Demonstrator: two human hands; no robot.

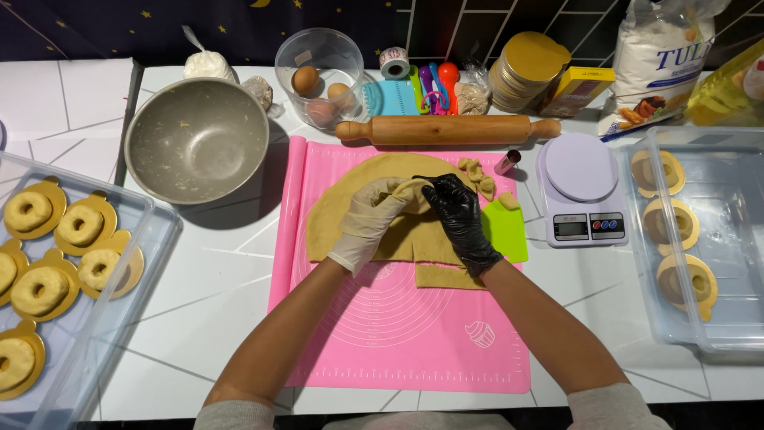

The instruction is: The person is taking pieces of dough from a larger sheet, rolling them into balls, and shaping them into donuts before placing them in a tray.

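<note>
Both hands meet mid-mat: left hand (pixel 372 219), pale-gloved, and right hand (pixel 461 216), black-gloved, pinch 1 folded dough piece (pixel 407 193) above the rolled dough sheet (pixel 374 211) on the pink mat (pixel 414 334). Soft, light, probably tearable; support its edges.

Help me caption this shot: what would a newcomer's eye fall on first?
The pink mat at centre, where the left hand in a pale glove and the right hand in a black glove pinch the dough. Then the trays of rings on gold boards at the left.
</note>
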